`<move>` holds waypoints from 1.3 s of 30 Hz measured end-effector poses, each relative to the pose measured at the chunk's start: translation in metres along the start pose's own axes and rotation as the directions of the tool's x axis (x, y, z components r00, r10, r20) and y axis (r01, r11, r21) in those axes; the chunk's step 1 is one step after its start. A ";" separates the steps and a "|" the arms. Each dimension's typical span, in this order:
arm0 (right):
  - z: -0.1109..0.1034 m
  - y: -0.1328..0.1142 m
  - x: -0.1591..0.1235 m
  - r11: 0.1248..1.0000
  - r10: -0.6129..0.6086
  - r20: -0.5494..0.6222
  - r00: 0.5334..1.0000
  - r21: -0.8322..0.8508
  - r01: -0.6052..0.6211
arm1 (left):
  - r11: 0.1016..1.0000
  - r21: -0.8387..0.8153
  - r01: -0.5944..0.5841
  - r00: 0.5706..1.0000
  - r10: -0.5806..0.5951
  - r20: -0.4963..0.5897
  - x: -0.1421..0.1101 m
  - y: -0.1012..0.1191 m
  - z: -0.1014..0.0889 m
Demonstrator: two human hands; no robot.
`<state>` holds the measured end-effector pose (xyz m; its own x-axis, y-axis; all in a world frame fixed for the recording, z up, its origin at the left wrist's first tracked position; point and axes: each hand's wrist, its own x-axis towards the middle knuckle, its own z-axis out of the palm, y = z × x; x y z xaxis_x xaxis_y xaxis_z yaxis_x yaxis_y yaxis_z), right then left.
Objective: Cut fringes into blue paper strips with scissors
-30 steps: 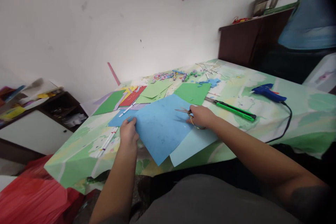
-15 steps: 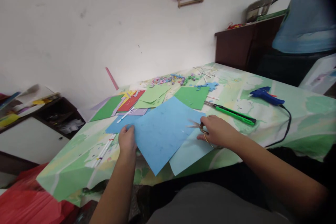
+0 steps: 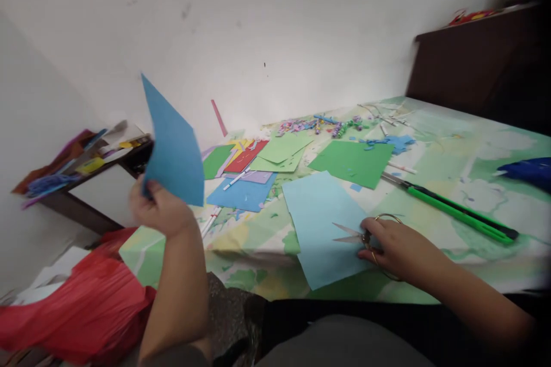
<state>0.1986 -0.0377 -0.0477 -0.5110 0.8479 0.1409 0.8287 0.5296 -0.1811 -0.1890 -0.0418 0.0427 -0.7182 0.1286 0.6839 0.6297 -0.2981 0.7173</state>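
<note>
My left hand [image 3: 161, 206] is closed on the lower edge of a blue sheet of paper [image 3: 172, 146], raised in the air left of the table and bent along its length. In my right hand [image 3: 394, 246] is a pair of scissors [image 3: 355, 236] with gold-coloured handles; the blades stand apart and point left. Under the blades lies a light blue sheet of paper [image 3: 316, 212], its near corner over the table's front edge. A green utility knife [image 3: 462, 212] with its blade out lies beyond my right hand.
Green sheets [image 3: 353, 161], a red sheet [image 3: 247, 156] and a darker blue sheet [image 3: 243, 195] lie across the patterned tablecloth [image 3: 430, 149]. Small paper scraps [image 3: 297, 125] are heaped at the back. A blue glue gun [image 3: 527, 172] lies far right; a red plastic bag [image 3: 94, 298] is low on the left.
My left hand has lifted the blue sheet up and left, off the light blue sheet, which now shows more fully. The scissors remain in my right hand. The view has turned left.
</note>
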 end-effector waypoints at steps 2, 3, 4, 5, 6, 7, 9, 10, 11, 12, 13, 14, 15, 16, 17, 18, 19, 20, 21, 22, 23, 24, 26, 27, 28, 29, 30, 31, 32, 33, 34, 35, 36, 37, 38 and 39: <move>0.000 0.000 0.004 1.000 0.016 0.019 1.000 0.024 -0.016 | 0.984 0.045 -0.171 0.972 0.161 0.172 -0.002 -0.011 0.020; 0.000 0.000 0.006 0.999 0.017 0.031 0.999 0.033 -0.018 | 0.969 0.044 -0.245 0.923 0.219 0.317 -0.004 -0.017 0.034; 0.001 0.000 0.008 0.999 0.014 0.043 0.999 0.041 -0.016 | 0.956 0.034 -0.290 0.869 0.249 0.427 -0.006 -0.022 0.048; 0.001 0.000 0.010 0.999 0.013 0.052 0.999 0.047 -0.015 | 0.943 0.021 -0.332 0.798 0.269 0.539 -0.009 -0.027 0.064; 0.002 0.001 0.011 0.999 0.013 0.055 0.998 0.051 -0.015 | 0.929 0.006 -0.369 0.715 0.280 0.641 -0.011 -0.031 0.079; 0.003 0.002 0.011 0.998 0.013 0.054 0.998 0.056 -0.016 | 0.916 -0.005 -0.401 0.629 0.279 0.726 -0.014 -0.035 0.093; 0.004 0.005 0.011 0.998 0.018 0.048 0.999 0.064 -0.022 | 0.893 -0.009 -0.450 0.475 0.248 0.844 -0.018 -0.042 0.117; 0.005 0.006 0.011 0.997 0.022 0.047 0.999 0.068 -0.025 | 0.882 0.003 -0.471 0.418 0.220 0.881 -0.020 -0.046 0.125; 0.006 0.007 0.011 0.997 0.021 0.049 0.999 0.071 -0.024 | 0.871 0.021 -0.490 0.373 0.188 0.909 -0.022 -0.051 0.131; 0.006 0.007 0.010 0.997 0.015 0.055 0.998 0.076 -0.019 | 0.860 0.043 -0.508 0.337 0.153 0.929 -0.023 -0.057 0.135; 0.006 0.008 0.010 0.997 0.011 0.063 0.998 0.077 -0.016 | 0.849 0.066 -0.525 0.308 0.117 0.944 -0.025 -0.062 0.136; 0.005 0.008 0.010 0.997 0.009 0.072 0.997 0.078 -0.014 | 0.836 0.090 -0.541 0.285 0.081 0.955 -0.027 -0.068 0.137; 0.004 0.008 0.011 0.997 0.004 0.082 0.997 0.080 -0.011 | 0.822 0.114 -0.557 0.266 0.047 0.963 -0.028 -0.073 0.136; 0.004 0.008 0.011 0.997 0.002 0.090 0.996 0.082 -0.010 | 0.808 0.137 -0.573 0.251 0.014 0.968 -0.029 -0.077 0.134; 0.003 0.008 0.012 0.996 0.003 0.097 0.995 0.083 -0.011 | 0.792 0.160 -0.589 0.242 -0.016 0.970 -0.030 -0.081 0.132; 0.003 0.009 0.014 0.996 0.005 0.103 0.995 0.083 -0.014 | 0.775 0.183 -0.604 0.238 -0.043 0.970 -0.031 -0.083 0.130; 0.002 0.009 0.015 0.996 0.005 0.108 0.994 0.084 -0.014 | 0.758 0.205 -0.619 0.240 -0.066 0.968 -0.031 -0.084 0.128; 0.002 0.010 0.016 0.996 0.001 0.114 0.993 0.087 -0.011 | 0.741 0.227 -0.632 0.248 -0.084 0.965 -0.031 -0.084 0.127; 0.003 0.011 0.018 0.996 -0.002 0.119 0.993 0.089 -0.009 | 0.725 0.247 -0.643 0.260 -0.097 0.961 -0.030 -0.082 0.126; 0.003 0.011 0.019 0.996 -0.007 0.123 0.992 0.093 -0.004 | 0.710 0.265 -0.653 0.274 -0.106 0.956 -0.029 -0.080 0.125; 0.004 0.012 0.019 0.995 -0.013 0.125 0.992 0.096 0.001 | 0.697 0.279 -0.661 0.286 -0.109 0.952 -0.029 -0.077 0.124; 0.004 0.013 0.020 0.995 -0.019 0.125 0.992 0.100 0.006 | 0.686 0.287 -0.668 0.295 -0.109 0.949 -0.029 -0.073 0.123; 0.006 0.014 0.019 0.994 -0.026 0.120 0.992 0.108 0.013 | 0.674 0.286 -0.681 0.299 -0.101 0.949 -0.031 -0.065 0.118; 0.006 0.014 0.019 0.994 -0.027 0.114 0.993 0.111 0.014 | 0.671 0.282 -0.686 0.295 -0.097 0.950 -0.034 -0.062 0.114; 0.006 0.014 0.018 0.993 -0.028 0.108 0.994 0.113 0.016 | 0.670 0.275 -0.690 0.284 -0.099 0.954 -0.037 -0.058 0.108; 0.006 0.014 0.018 0.993 -0.028 0.102 0.994 0.115 0.016 | 0.669 0.269 -0.693 0.269 -0.107 0.957 -0.042 -0.055 0.101; 0.006 0.013 0.017 0.993 -0.029 0.095 0.995 0.117 0.018 | 0.668 0.264 -0.696 0.246 -0.123 0.961 -0.046 -0.052 0.094; 0.006 0.013 0.017 0.993 -0.032 0.090 0.995 0.118 0.021 | 0.669 0.255 -0.698 0.207 -0.152 0.966 -0.051 -0.050 0.086; 0.006 0.012 0.016 0.993 -0.035 0.088 0.996 0.118 0.024 | 0.670 0.244 -0.701 0.162 -0.183 0.970 -0.056 -0.048 0.078; 0.005 0.012 0.016 0.993 -0.039 0.087 0.995 0.118 0.028 | 0.666 0.243 -0.706 0.134 -0.211 0.968 -0.060 -0.046 0.072; 0.004 0.012 0.016 0.992 -0.041 0.084 0.996 0.118 0.031 | 0.658 0.245 -0.712 0.114 -0.237 0.965 -0.063 -0.044 0.067; 0.004 0.011 0.016 0.992 -0.044 0.081 0.996 0.119 0.034 | 0.647 0.251 -0.720 0.099 -0.262 0.960 -0.065 -0.042 0.064; 0.003 0.011 0.016 0.992 -0.046 0.081 0.996 0.120 0.036 | 0.632 0.258 -0.731 0.088 -0.288 0.954 -0.067 -0.040 0.062; 0.003 0.011 0.016 0.992 -0.047 0.082 0.996 0.121 0.037 | 0.615 0.264 -0.743 0.076 -0.315 0.946 -0.068 -0.038 0.062; 0.002 0.010 0.016 0.992 -0.049 0.083 0.995 0.123 0.038 | 0.594 0.270 -0.758 0.064 -0.344 0.937 -0.069 -0.036 0.063; 0.002 0.010 0.016 0.992 -0.050 0.086 0.995 0.122 0.039 | 0.570 0.274 -0.775 0.054 -0.372 0.927 -0.069 -0.034 0.064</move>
<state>0.1984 -0.0186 -0.0490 -0.5696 0.8193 0.0653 0.7740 0.5614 -0.2927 -0.1417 0.0197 -0.0203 0.0014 0.9944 -0.1061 0.9964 -0.0104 -0.0844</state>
